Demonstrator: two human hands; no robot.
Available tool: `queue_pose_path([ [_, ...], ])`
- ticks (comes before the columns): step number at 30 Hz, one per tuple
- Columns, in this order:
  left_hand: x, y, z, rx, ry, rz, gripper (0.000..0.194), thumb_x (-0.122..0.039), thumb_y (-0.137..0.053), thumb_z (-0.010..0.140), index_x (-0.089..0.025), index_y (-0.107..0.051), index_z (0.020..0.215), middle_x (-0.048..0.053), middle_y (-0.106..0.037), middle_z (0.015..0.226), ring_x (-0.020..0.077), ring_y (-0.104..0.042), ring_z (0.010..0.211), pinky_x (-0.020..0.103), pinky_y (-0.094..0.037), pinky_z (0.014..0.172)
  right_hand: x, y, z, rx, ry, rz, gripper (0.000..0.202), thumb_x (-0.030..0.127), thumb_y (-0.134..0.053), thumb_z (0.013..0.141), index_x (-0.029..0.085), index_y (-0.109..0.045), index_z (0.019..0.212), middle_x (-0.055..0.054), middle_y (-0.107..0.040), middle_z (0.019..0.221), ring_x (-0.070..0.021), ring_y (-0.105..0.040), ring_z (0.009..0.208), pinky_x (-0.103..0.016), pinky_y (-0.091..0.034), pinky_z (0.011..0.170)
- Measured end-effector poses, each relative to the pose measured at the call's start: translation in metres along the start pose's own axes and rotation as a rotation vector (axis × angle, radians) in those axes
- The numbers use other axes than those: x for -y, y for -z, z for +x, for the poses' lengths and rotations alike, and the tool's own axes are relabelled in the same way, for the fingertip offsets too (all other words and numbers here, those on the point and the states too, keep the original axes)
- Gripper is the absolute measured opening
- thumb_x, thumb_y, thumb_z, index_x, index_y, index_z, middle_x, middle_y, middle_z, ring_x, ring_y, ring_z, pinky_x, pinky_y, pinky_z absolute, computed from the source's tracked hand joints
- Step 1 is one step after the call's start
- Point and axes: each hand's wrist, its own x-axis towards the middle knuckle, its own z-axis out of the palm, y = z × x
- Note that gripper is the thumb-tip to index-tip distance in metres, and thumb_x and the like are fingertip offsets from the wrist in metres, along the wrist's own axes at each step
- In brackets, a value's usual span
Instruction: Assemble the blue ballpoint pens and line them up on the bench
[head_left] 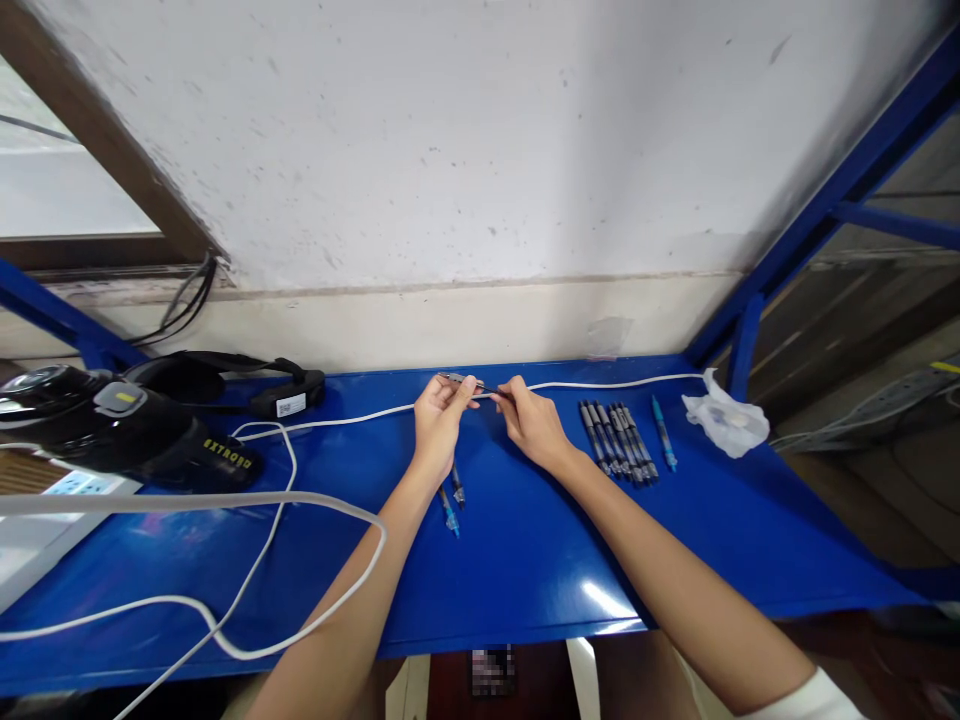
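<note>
Over the far middle of the blue table, my left hand (437, 420) is closed round the grey barrel of a pen (459, 379), held almost level. My right hand (531, 420) pinches at the thin dark end that sticks out from it; whether this is a separate refill I cannot tell. Beneath my left wrist lie a blue pen (450, 515) and a dark pen (457, 488), partly hidden by the arm. Right of my right hand, several dark clear-barrelled pens (616, 440) lie side by side, with a single blue pen (664, 435) beside them.
A crumpled white plastic bag (726, 418) lies at the table's right end. White cable (360, 418) crosses behind my hands and loops over the left side. A black EXTRORD-like labelled device (172, 435), a black strapped headset (285, 395) and a white power strip (67, 510) crowd the left.
</note>
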Motion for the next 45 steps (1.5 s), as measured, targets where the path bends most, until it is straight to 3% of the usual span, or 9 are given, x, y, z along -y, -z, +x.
queue_pose_path([
  [3, -0.0056, 0.0006, -0.0005, 0.025, 0.012, -0.011, 0.034, -0.044, -0.086, 0.087, -0.018, -0.068, 0.100, 0.012, -0.081, 0.109, 0.0223, -0.077, 0.100, 0.030, -0.056, 0.080, 0.0017, 0.0009, 0.0001, -0.004, -0.003, -0.005, 0.022, 0.039, -0.045, 0.115, 0.022, -0.056, 0.125, -0.007, -0.079, 0.104, -0.0233, -0.076, 0.086, -0.028, -0.044, 0.068],
  [9, -0.0076, 0.0021, 0.0002, 0.021, 0.014, -0.029, 0.036, -0.046, -0.086, 0.088, -0.019, -0.066, 0.101, 0.013, -0.083, 0.107, 0.0222, -0.079, 0.094, 0.031, -0.057, 0.080, 0.0053, 0.0026, 0.0011, -0.002, 0.051, -0.041, 0.030, 0.037, -0.041, 0.117, 0.026, -0.064, 0.131, -0.008, -0.078, 0.121, -0.0220, -0.075, 0.103, -0.028, -0.049, 0.078],
  [14, -0.0072, 0.0046, 0.0023, -0.030, -0.005, -0.057, 0.038, -0.048, -0.082, 0.092, -0.021, -0.063, 0.109, 0.014, -0.083, 0.109, 0.0227, -0.080, 0.097, 0.031, -0.059, 0.081, 0.0023, 0.0015, 0.0008, -0.035, 0.048, -0.047, 0.032, 0.039, -0.041, 0.117, 0.025, -0.067, 0.128, -0.008, -0.077, 0.120, -0.0221, -0.075, 0.100, -0.028, -0.050, 0.078],
  [25, -0.0071, 0.0048, 0.0029, -0.026, 0.009, -0.061, 0.042, -0.050, -0.083, 0.090, -0.021, -0.065, 0.116, 0.014, -0.082, 0.110, 0.0231, -0.079, 0.098, 0.031, -0.059, 0.080, 0.0007, 0.0000, 0.0001, -0.041, 0.049, -0.039, 0.031, 0.038, -0.041, 0.116, 0.025, -0.066, 0.130, -0.008, -0.078, 0.122, -0.0218, -0.075, 0.102, -0.028, -0.049, 0.078],
  [45, -0.0021, 0.0063, 0.0029, -0.027, 0.038, -0.019, 0.038, -0.042, -0.089, 0.085, -0.016, -0.078, 0.110, 0.013, -0.080, 0.112, 0.0213, -0.075, 0.099, 0.030, -0.059, 0.081, -0.0010, -0.0011, 0.0000, -0.066, 0.101, -0.023, 0.025, 0.035, -0.047, 0.115, 0.026, -0.067, 0.128, -0.008, -0.078, 0.116, -0.0221, -0.075, 0.095, -0.029, -0.049, 0.074],
])
